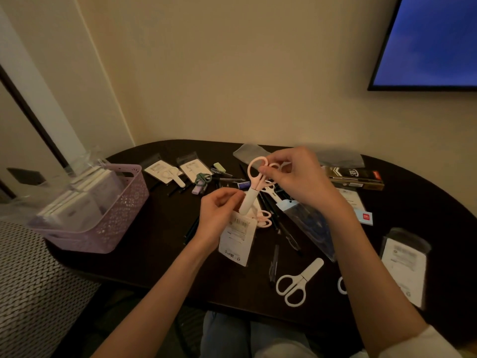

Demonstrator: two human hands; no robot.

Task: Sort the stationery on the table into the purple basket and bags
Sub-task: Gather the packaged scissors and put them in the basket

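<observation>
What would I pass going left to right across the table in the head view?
purple basket → left hand → pink scissors → right hand → white scissors → bag with a white card

Both forearms are bare, the left arm uncovered all along its visible length. A white sleeve is pushed up on the right arm. Blue jeans cover the lap.

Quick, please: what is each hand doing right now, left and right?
Left hand: holds the bag open.
Right hand: pinches the pink scissors by the handles.
</observation>
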